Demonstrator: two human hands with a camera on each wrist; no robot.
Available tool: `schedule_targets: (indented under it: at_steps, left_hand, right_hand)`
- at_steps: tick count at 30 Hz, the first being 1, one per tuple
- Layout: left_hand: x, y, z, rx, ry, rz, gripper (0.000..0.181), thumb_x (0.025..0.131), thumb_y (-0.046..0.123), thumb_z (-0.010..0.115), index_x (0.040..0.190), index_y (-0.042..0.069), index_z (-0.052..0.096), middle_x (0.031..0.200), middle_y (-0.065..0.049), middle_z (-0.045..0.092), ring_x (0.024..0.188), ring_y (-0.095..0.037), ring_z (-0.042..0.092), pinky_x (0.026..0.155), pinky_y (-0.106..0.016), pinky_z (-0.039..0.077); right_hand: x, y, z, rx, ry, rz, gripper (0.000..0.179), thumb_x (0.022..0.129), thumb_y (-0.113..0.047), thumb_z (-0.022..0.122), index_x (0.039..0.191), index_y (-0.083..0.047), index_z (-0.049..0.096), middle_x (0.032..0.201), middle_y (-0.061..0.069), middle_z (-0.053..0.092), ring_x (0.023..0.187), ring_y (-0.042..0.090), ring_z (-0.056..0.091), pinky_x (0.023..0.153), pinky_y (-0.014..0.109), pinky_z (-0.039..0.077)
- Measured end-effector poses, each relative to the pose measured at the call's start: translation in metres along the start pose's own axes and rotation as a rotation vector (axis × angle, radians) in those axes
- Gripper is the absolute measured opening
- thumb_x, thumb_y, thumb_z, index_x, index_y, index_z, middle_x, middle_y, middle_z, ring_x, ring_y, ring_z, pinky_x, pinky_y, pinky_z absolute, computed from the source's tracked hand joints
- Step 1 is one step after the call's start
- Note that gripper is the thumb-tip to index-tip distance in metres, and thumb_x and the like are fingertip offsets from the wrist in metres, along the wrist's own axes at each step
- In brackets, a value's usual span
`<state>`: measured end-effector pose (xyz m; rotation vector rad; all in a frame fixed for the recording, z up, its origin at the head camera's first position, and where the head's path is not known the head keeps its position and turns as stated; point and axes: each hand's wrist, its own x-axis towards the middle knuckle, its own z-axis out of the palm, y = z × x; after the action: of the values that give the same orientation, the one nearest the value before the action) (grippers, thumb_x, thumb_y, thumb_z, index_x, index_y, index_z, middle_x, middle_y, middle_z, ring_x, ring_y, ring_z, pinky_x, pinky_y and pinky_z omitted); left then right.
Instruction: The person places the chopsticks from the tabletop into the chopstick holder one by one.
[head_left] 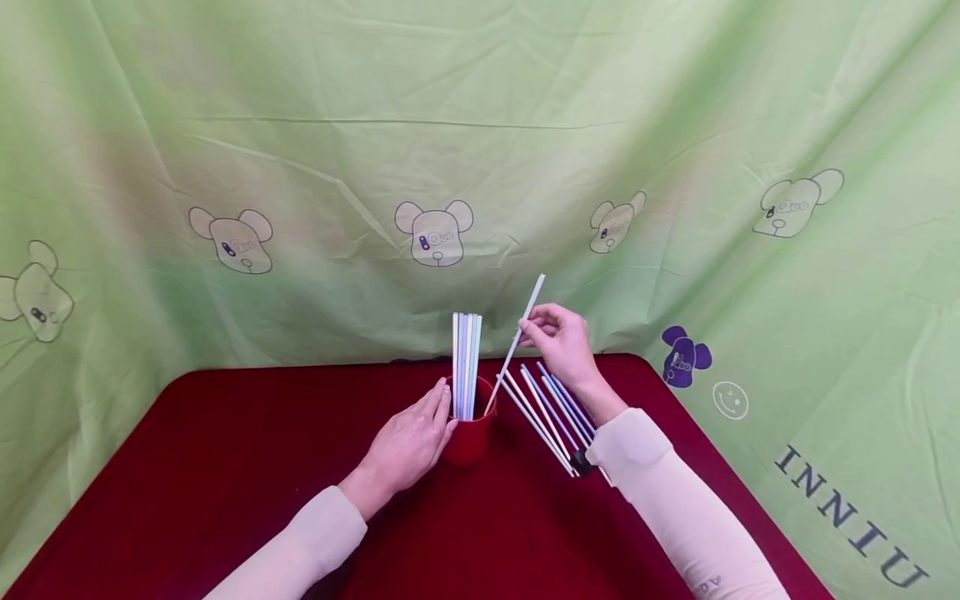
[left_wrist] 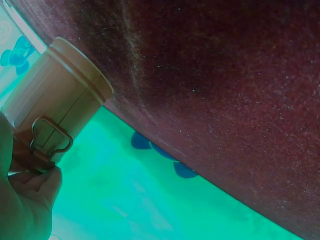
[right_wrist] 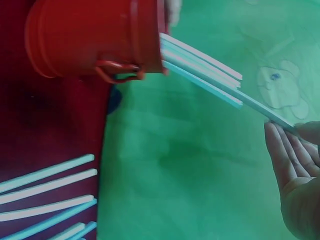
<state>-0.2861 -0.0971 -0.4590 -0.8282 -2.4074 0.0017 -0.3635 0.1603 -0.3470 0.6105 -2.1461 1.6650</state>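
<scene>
A small red bucket (head_left: 467, 446) with a wire side handle (right_wrist: 120, 70) stands upright on the table. Several pale pastel straws (head_left: 467, 367) stand together inside it. At the bucket's left side, my left hand (head_left: 408, 437) rests against the rim with its fingers fairly straight. Between thumb and fingertips, my right hand (head_left: 566, 342) pinches one pale straw (head_left: 531, 302) near its upper part. That straw slants down to the left, its lower end inside the bucket's right rim. Below my right hand, several loose white and blue straws (head_left: 536, 417) lie on the table, partly hidden by the arm.
A dark red cloth covers the table (head_left: 262, 467). Green fabric (head_left: 337, 167) printed with bear heads hangs behind the table and along its sides. A small black object (head_left: 580, 462) shows at the right sleeve's cuff, over the loose straws.
</scene>
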Motion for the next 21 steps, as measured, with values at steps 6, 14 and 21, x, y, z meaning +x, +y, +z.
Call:
schedule_targets:
  at_steps: [6,14,21]
  left_hand:
    - [0.001,-0.001,0.000,0.003,0.002,-0.002,0.052,0.107,0.029,0.053,0.141,-0.010,0.054,0.148,-0.025,0.053,0.137,-0.030,0.053,0.109,-0.036,0.048]
    - [0.001,0.001,0.000,-0.001,0.011,-0.003,0.052,0.106,0.029,0.054,0.140,-0.011,0.054,0.147,-0.026,0.053,0.136,-0.030,0.055,0.109,-0.036,0.048]
    - [0.001,0.001,-0.001,0.012,0.008,-0.003,0.053,0.107,0.029,0.054,0.141,-0.010,0.054,0.147,-0.025,0.053,0.136,-0.029,0.055,0.109,-0.035,0.047]
  right_hand:
    - [-0.006,0.011,0.016,-0.046,-0.058,0.005,0.011,0.093,0.006,0.069,0.101,0.014,0.066,0.088,0.029,0.070,0.074,0.040,0.074,0.069,0.040,0.064]
    - [-0.015,0.026,0.031,-0.110,-0.101,0.041,0.013,0.094,0.001,0.072,0.101,0.011,0.068,0.088,0.026,0.073,0.073,0.042,0.074,0.069,0.044,0.063]
    - [-0.020,0.037,0.041,-0.158,-0.155,0.049,0.008,0.092,0.003,0.072,0.098,0.009,0.070,0.085,0.022,0.074,0.074,0.039,0.074,0.070,0.044,0.064]
